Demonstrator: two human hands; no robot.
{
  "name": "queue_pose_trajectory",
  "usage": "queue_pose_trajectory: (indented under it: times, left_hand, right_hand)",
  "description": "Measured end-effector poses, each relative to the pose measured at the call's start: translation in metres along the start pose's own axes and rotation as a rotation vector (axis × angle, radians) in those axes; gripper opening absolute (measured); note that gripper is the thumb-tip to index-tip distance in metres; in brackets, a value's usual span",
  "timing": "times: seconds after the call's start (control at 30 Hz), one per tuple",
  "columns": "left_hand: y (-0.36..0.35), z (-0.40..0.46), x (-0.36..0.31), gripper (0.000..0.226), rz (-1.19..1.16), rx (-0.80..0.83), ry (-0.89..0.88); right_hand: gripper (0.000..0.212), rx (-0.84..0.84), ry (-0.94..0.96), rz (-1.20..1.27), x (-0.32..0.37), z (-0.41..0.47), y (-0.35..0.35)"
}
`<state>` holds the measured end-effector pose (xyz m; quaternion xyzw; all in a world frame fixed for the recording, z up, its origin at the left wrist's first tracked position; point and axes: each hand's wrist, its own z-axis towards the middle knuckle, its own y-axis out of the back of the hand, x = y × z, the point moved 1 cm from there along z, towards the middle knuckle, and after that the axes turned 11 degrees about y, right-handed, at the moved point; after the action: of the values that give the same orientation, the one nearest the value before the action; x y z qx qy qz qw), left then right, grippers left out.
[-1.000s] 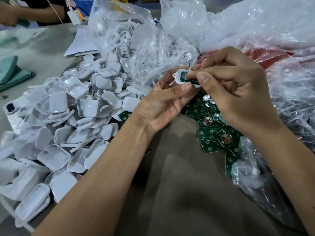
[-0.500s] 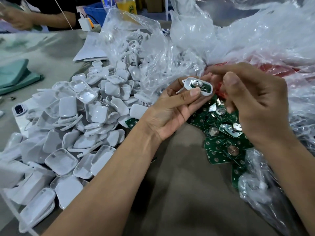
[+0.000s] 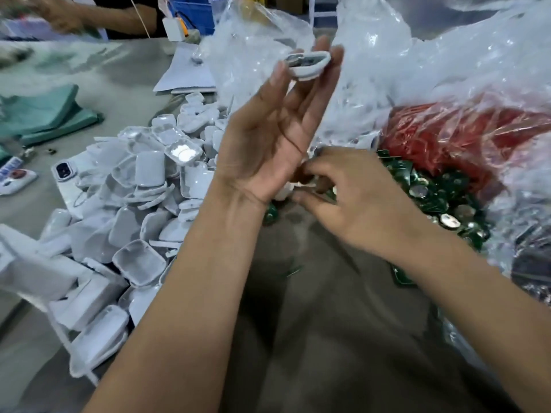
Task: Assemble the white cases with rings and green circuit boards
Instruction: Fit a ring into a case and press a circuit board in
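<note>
My left hand [image 3: 268, 144] is raised, palm toward me. Its thumb and fingertips pinch a white case [image 3: 308, 66] with a green circuit board and a metal disc seated inside. Lower down, my right hand [image 3: 360, 204] reaches to the edge of the pile of green circuit boards [image 3: 429, 195]. Its curled fingers close on a small white case piece [image 3: 293, 189], which is blurred and partly hidden behind my left wrist. A heap of empty white cases [image 3: 143, 204] lies to the left. Red rings [image 3: 447, 135] fill a clear bag at the right.
Crumpled clear plastic bags [image 3: 417, 64] rise at the back and right. A teal cloth [image 3: 44, 114] and a phone [image 3: 64, 171] lie at the left. Another person's arm [image 3: 98, 16] works at the far side. Grey table surface [image 3: 313, 308] shows between my forearms.
My left hand has lifted the assembled case up and away from my right hand. My right hand has let go of it and dropped to the edge of the boards.
</note>
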<state>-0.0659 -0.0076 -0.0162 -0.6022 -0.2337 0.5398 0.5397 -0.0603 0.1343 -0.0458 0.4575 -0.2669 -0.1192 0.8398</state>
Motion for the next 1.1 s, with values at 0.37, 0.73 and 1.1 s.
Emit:
queue_pose_trajectory:
  times: [0.37,0.73,1.1]
  left_hand:
    - [0.002,-0.006,-0.011,0.060,-0.096,-0.090,-0.104]
    - [0.008,0.002,0.014,0.044,-0.085,-0.070,0.005]
    - [0.017,0.010,0.030,0.050,-0.011,-0.093,0.065]
  right_hand:
    - [0.014,0.068,-0.081,0.057,-0.005,0.035,-0.019]
    - [0.013,-0.166,-0.321,0.948,-0.047,-0.060,0.041]
    - [0.013,-0.363,-0.240,0.986,-0.052,-0.060,0.043]
